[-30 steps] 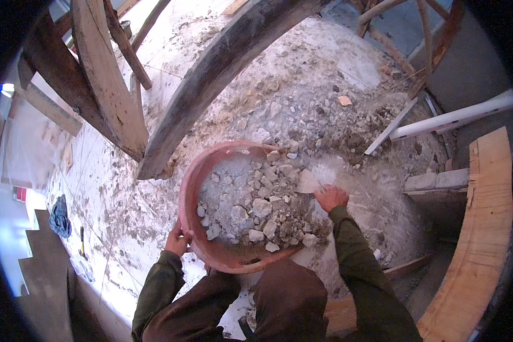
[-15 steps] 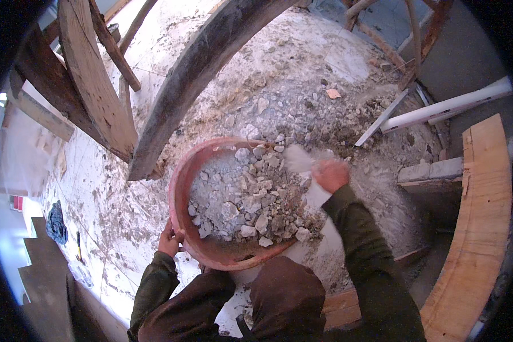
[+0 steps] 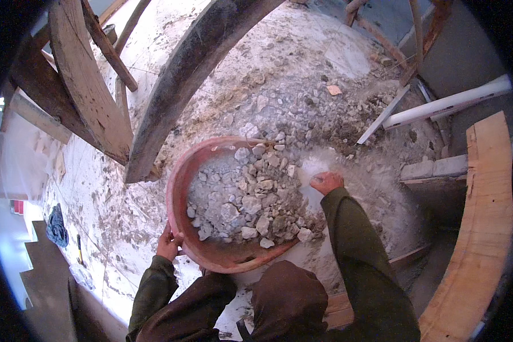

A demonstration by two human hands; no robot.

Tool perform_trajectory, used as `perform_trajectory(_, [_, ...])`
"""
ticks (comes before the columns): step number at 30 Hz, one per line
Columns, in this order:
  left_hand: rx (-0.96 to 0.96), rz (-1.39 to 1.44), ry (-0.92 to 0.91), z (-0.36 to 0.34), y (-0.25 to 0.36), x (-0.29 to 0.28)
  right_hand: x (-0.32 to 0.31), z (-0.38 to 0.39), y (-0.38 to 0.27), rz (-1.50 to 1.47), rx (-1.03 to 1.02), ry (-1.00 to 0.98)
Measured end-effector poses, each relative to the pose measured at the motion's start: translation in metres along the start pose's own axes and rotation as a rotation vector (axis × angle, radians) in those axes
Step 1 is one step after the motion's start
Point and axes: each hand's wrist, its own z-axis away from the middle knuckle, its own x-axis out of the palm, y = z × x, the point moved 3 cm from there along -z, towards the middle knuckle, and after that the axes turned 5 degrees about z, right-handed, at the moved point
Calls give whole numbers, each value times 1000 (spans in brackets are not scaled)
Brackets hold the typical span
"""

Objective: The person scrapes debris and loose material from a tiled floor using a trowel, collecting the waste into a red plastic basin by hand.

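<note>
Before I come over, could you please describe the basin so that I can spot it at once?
Follow the dark curved beam down to its lower end. Just right of and below that, the left hand holds the basin by its rim. Its red wall, curving partway around grey rubble, sets it apart from the pale floor.

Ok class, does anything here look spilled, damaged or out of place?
Yes. Loose rubble lies strewn across the floor beyond the reddish tub, uncontained. The tub looks odd too: no rim shows on its right side, where stones reach the opening; broken or cut, I can't tell.
</note>
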Motion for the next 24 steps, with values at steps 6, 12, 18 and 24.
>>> perform_trajectory(6, [21, 24, 25, 0, -2, -2, -108, 17, -57, 169, -412, 283])
perform_trajectory(12, [6, 46, 24, 6, -4, -3, -85, 102, 5, -3, -110, 262])
perform_trajectory(18, [-29, 47, 25, 9, 0, -2, 43, 302, 90, -78, 311, -303])
perform_trajectory(24, [-44, 24, 23, 9, 3, 2, 99, 286, 47, -479, 556, -167])
